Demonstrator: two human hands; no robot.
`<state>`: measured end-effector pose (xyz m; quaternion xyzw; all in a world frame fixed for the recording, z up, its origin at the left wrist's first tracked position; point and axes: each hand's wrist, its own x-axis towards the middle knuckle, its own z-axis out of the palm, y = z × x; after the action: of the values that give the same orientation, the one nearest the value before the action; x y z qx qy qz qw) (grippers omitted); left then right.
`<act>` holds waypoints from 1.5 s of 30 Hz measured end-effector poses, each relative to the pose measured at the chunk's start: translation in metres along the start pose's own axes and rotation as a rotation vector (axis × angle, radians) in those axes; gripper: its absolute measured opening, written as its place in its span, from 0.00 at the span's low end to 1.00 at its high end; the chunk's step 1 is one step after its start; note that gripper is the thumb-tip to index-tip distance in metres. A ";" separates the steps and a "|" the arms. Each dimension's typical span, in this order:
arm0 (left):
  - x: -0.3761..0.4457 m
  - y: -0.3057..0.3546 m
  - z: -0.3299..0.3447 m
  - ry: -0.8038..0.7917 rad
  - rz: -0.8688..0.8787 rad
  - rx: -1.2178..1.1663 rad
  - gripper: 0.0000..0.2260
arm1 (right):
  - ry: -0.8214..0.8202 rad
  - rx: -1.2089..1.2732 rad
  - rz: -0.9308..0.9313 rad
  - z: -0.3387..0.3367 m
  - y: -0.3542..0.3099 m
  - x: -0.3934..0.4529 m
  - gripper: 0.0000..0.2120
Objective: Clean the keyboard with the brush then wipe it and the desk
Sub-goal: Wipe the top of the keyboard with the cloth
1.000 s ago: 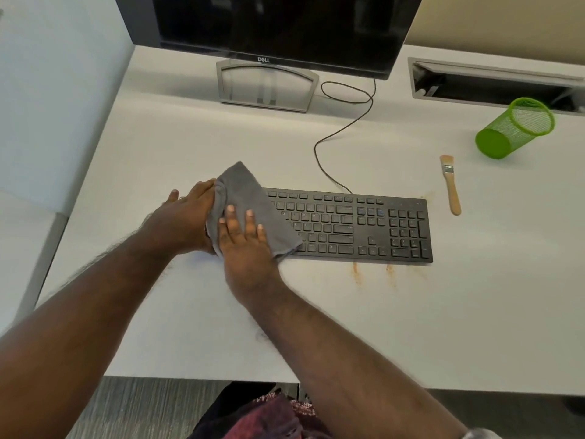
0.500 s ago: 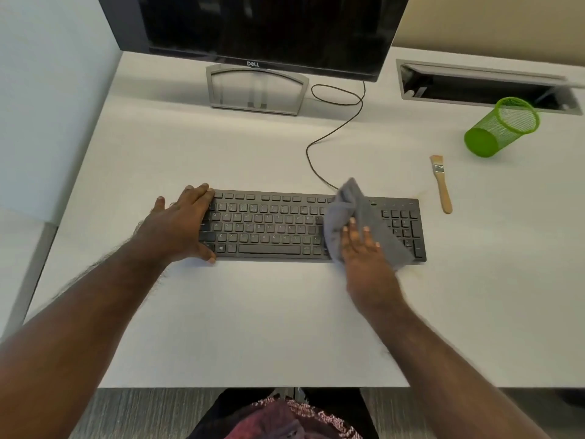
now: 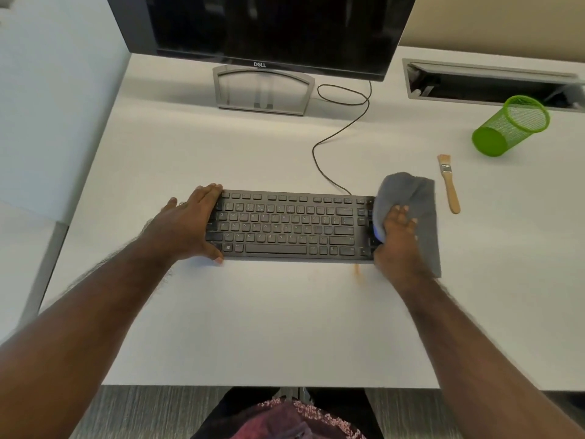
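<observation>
Standing beside the brush (image 3: pixel 449 186), green mesh cup (image 3: pixel 509 126) holds nothing visible.

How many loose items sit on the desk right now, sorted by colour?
Black: 2, keyboard and monitor
Grey: 1, cloth under the right hand
Green: 1, mesh cup, lying on its side
Wood: 1, brush
Total: 5

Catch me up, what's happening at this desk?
A person is wiping the black keyboard. The right hand presses a grey cloth over the keyboard's right end, while the left hand steadies its left end. The brush lies on the desk to the right, beside a tipped green mesh cup. An orange stain shows just in front of the keyboard.
</observation>
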<state>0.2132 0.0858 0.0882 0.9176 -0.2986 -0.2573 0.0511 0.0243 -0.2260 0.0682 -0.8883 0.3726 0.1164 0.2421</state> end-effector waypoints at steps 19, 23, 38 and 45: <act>0.004 -0.018 0.011 0.161 0.153 -0.076 0.73 | -0.202 -0.094 -0.644 0.103 -0.201 -0.064 0.34; 0.001 -0.012 0.005 0.076 0.103 -0.074 0.74 | -0.169 -0.227 -0.747 0.108 -0.188 -0.064 0.34; 0.002 -0.011 0.004 0.010 0.028 -0.014 0.72 | -0.018 -0.371 -0.578 0.045 -0.047 -0.042 0.38; 0.004 -0.010 0.005 0.000 0.025 -0.002 0.72 | 0.084 -0.337 -0.405 0.020 0.042 -0.021 0.36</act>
<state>0.2191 0.0920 0.0798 0.9138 -0.3097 -0.2569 0.0551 -0.0209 -0.2284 0.0452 -0.9766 0.1723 0.0889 0.0934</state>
